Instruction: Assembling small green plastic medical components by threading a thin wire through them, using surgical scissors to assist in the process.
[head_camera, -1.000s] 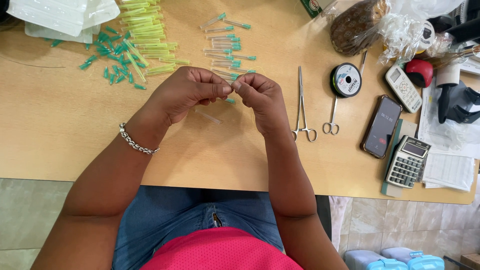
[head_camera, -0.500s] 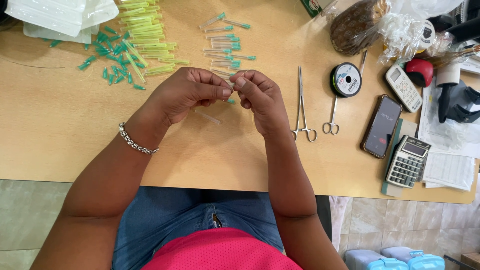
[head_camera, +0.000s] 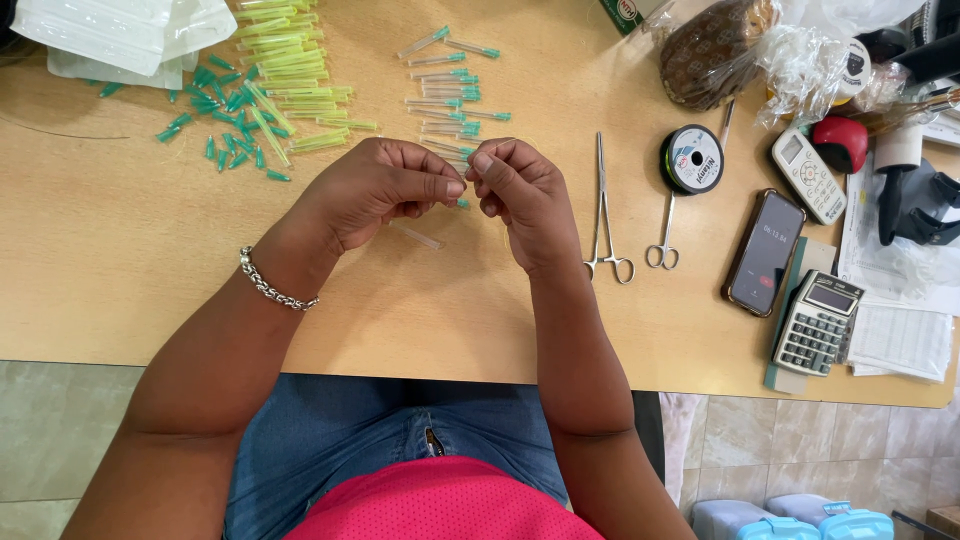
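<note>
Small assembly workshop, wooden counter (head_camera: 120, 260) strewn with capped needles (head_camera: 270, 90), forceps (head_camera: 603, 215), thread spool (head_camera: 692, 160), calculator (head_camera: 817, 322) at right edge

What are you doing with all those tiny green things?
A person sits at a wooden table with both hands raised just above it. The left hand and right hand meet fingertip to fingertip, pinching a small green-tipped piece between them. Rows of clear tubes with green ends lie just beyond, loose green caps to the left, and slim metal forceps to the right.

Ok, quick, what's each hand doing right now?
Left hand: fingers pinched shut on a small green-tipped piece.
Right hand: pinched shut on the same piece.
</note>
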